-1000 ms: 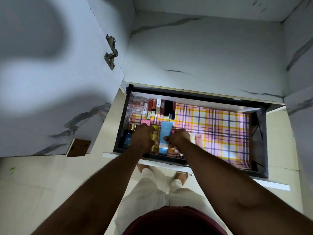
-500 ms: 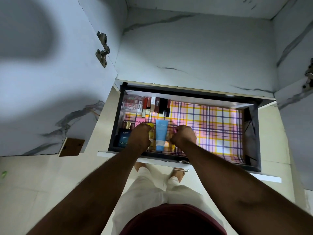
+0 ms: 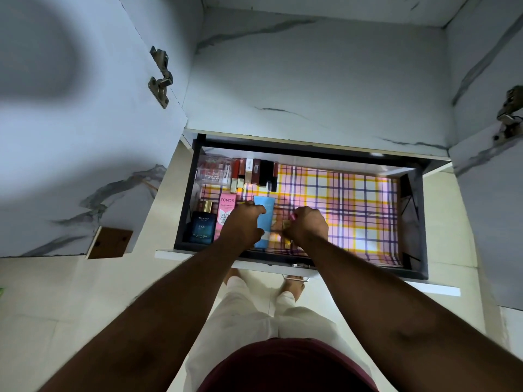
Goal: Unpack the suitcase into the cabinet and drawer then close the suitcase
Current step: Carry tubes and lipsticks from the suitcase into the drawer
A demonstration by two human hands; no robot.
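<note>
Left hand [image 3: 245,222] is curling its fingers against the left edge of a light-blue plastic tube [image 3: 263,222], gripping it. Right hand [image 3: 307,226] is curling over a small gold-coloured item [image 3: 286,225]; it looks pinched, but what the item is cannot be told.

The tube is lying between the two hands, long axis running front-to-back in the open dark-framed drawer [image 3: 416,222], cap end toward the person. The left hand is the nearer one, already touching it; the right is sitting just beside its right edge.

Left of the tube a pink Pond's box [image 3: 225,210] and a dark blue cologne bottle [image 3: 201,226] are standing in a row. Lipstick-type sticks [image 3: 254,174] are lining the back left corner. The plaid drawer liner [image 3: 353,210] is lying bare to the right, likely where further items go. The suitcase is not showing.
</note>
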